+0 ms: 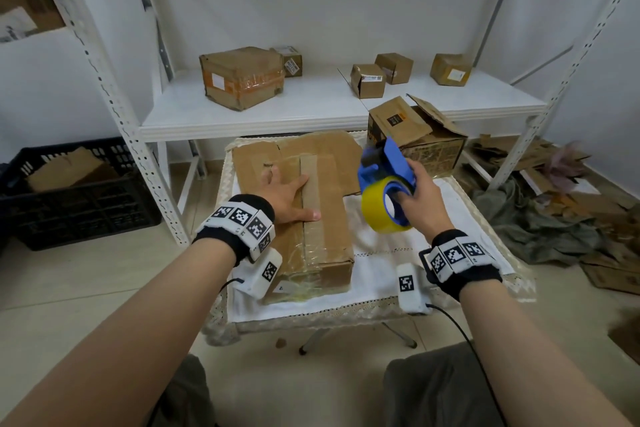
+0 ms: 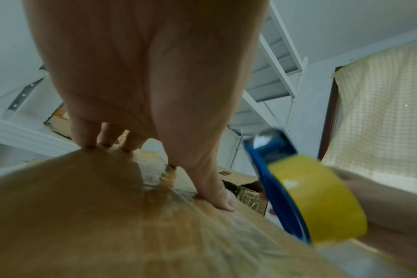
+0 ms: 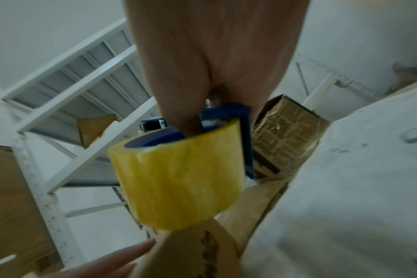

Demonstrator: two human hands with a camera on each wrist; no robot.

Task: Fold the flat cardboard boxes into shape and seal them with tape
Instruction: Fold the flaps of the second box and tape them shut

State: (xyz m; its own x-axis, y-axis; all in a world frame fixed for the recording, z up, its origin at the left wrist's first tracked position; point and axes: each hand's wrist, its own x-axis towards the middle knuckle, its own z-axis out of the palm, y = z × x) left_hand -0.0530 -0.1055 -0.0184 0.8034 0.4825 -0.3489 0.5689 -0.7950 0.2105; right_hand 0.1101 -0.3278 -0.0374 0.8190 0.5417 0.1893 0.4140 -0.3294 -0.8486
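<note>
- Your knees sit at the bottom of the head view, with both forearms reaching forward over the floor; each wrist wears a black band with square black-and-white coded markers, no readable words.
- Your left hand (image 1: 284, 191) lies flat on top of the cardboard box (image 1: 323, 236), fingers (image 2: 83, 135) straight and spread, thumb pressed along the taped centre seam; it grips nothing.
- That box rests on the cloth-covered worktop (image 1: 388, 253), its far flaps still spread flat, clear glossy tape running down the middle and over the near edge.
- Your right hand (image 1: 417, 199) is raised just right of the box, fingers curled around the blue tape dispenser (image 1: 388, 163), thumb hooked into the core of the yellow tape roll (image 1: 382, 208). The dispenser is off the cardboard.
- Behind the dispenser, an open printed carton (image 1: 420, 135) stands at the worktop's far right; its dark label is too small to read.
- On the left floor sits a black crate (image 1: 79, 198) holding cardboard.
- Farther back, the white shelf (image 1: 311, 107) carries several sealed parcels, the largest (image 1: 242, 78) banded in orange tape; their white shipping labels are unreadable.
</note>
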